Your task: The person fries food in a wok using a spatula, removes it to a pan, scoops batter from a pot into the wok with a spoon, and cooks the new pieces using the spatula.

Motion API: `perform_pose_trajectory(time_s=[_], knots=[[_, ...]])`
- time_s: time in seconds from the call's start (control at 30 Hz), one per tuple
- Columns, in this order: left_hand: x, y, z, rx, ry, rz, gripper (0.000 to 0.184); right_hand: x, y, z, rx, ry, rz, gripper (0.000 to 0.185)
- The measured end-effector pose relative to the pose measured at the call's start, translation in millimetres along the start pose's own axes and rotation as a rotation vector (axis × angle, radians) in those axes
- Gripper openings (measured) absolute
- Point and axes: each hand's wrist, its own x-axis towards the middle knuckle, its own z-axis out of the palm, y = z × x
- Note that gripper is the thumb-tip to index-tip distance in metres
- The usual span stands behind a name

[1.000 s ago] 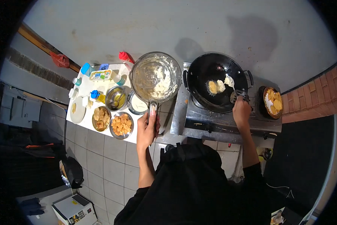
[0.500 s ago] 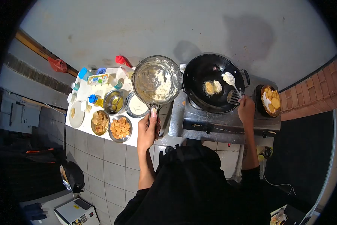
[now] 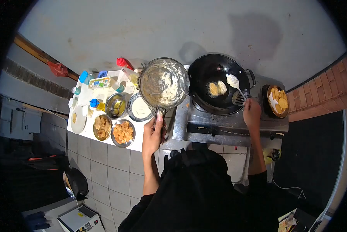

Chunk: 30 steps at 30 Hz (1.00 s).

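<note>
My left hand (image 3: 153, 135) is wrapped around the handle of a saucepan (image 3: 147, 88), its thumb on top. Pale, thick batter (image 3: 168, 89) coats the inside of the pan, which is held up beside the wok (image 3: 201, 73). My right hand (image 3: 252, 114) grips two tools over the wok's right side: a spoon (image 3: 241, 92) with white batter in its bowl, and a slotted spatula (image 3: 238, 99) just below it. In the wok, two battered pieces (image 3: 217, 89) lie side by side, the left one more golden.
A metal stove (image 3: 198, 129) holds the wok. At its right, a bowl (image 3: 284, 113) contains yellow slices. On the white table (image 3: 89, 129) stand a bowl of orange cubes (image 3: 123, 132), a bowl of brownish pieces (image 3: 102, 127), a dish of white liquid (image 3: 140, 108), a plate (image 3: 78, 123) and bottles.
The saucepan in my left hand has shifted slightly right, closer to the wok. The spoon and spatula have moved slightly left. Both hands keep their hold.
</note>
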Motion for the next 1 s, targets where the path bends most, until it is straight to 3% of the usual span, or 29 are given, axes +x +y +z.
perform_pose_trajectory(time_s=[0.07, 0.27, 0.67, 1.0], knots=[[-0.4, 1.5, 2.1, -0.009, -0.006, -0.008, 0.044, -0.6, -1.2, 8.4, -0.286, -0.045, -0.090, 0.021], [-0.8, -0.3, 0.7, -0.018, -0.015, 0.019, 0.043, 6.8, -21.2, 19.0, -0.415, -0.217, -0.141, 0.017], [-8.1, 0.7, 0.5, -0.001, 0.050, 0.009, 0.044, 13.2, -14.5, 22.0, -0.483, -0.223, -0.274, 0.012], [-9.0, -0.2, 1.0, 0.030, 0.053, 0.059, 0.045, 18.1, -6.5, 23.3, -0.473, -0.159, -0.238, 0.009]])
